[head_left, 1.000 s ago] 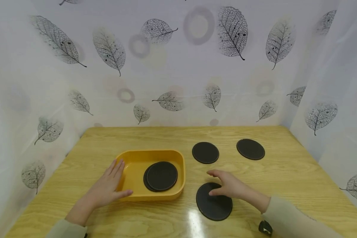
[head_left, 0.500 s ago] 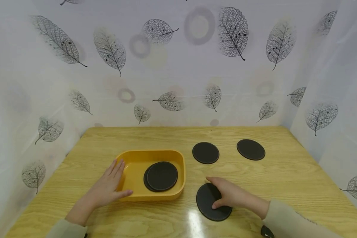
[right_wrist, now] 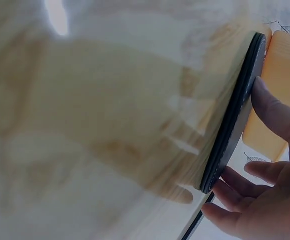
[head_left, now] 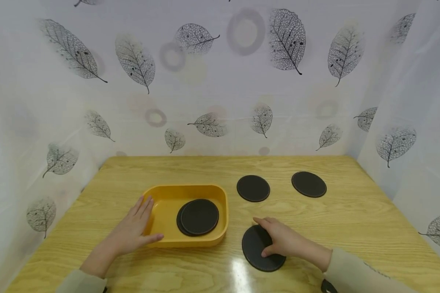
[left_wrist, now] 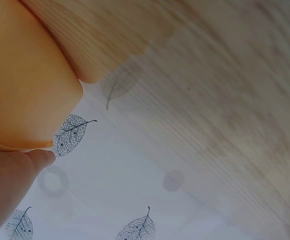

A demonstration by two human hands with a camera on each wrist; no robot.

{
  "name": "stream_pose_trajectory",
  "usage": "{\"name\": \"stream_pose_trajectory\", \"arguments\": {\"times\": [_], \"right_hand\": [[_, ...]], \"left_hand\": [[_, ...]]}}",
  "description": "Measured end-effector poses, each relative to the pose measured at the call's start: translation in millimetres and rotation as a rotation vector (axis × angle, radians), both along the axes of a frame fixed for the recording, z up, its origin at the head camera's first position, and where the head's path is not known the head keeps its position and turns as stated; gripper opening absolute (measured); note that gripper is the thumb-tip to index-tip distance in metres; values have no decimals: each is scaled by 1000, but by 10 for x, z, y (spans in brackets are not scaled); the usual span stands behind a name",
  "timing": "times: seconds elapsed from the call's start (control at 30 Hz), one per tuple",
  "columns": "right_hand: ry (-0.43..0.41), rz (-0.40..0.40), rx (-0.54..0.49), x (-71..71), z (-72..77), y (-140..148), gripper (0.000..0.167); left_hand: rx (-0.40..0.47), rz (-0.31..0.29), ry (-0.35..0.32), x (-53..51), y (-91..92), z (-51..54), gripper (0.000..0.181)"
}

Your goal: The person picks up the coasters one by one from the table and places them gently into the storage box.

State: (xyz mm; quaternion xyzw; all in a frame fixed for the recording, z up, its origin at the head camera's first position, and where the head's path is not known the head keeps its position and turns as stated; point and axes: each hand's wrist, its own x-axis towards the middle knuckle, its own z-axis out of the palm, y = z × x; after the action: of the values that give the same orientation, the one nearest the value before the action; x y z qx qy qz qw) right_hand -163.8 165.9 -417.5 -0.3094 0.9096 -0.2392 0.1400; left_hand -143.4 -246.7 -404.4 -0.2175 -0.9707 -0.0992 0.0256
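Observation:
A yellow rectangular tray [head_left: 163, 207] stands left of the middle of the table, with two round black coasters [head_left: 200, 216] overlapping inside it. My left hand [head_left: 130, 230] rests against the tray's left side, its fingers straight and its thumb along the front rim. The left wrist view shows the tray's wall [left_wrist: 29, 75] beside that hand. Right of the tray, my right hand [head_left: 282, 240] holds another black coaster [head_left: 256, 252] low at the table. In the right wrist view the thumb lies on the coaster's face and fingertips touch its edge [right_wrist: 230, 125].
Two more black coasters lie flat farther back, one behind the right hand [head_left: 253, 188] and one to its right [head_left: 309, 184]. A white curtain [head_left: 220, 81] with a leaf print surrounds the wooden table [head_left: 190, 173] at the back and sides.
My right hand has come down onto the front coaster, and its thumb has moved lower across the disc. The left hand and tray have stayed put.

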Motion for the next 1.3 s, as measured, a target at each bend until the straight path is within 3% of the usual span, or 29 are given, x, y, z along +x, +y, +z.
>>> {"name": "stream_pose_trajectory", "arguments": {"times": [0.5,0.77,0.9,1.13,1.3], "right_hand": [[7,-48,-2,-52,28,-11,88],[77,-97,-84,-88,99,11,63],[97,-72,-122,-135,142,38,52],[17,-4,-200,-258,247,151,31],[-105,-48,-266,-322,289,229,28]], "left_hand": [[13,-1,-5,1,-5,-23,93],[14,4,-4,5,-7,-29,94],[16,5,-3,5,-10,-39,94],[11,3,8,-2,-14,-36,94],[11,2,13,-1,-19,-39,94]]}}
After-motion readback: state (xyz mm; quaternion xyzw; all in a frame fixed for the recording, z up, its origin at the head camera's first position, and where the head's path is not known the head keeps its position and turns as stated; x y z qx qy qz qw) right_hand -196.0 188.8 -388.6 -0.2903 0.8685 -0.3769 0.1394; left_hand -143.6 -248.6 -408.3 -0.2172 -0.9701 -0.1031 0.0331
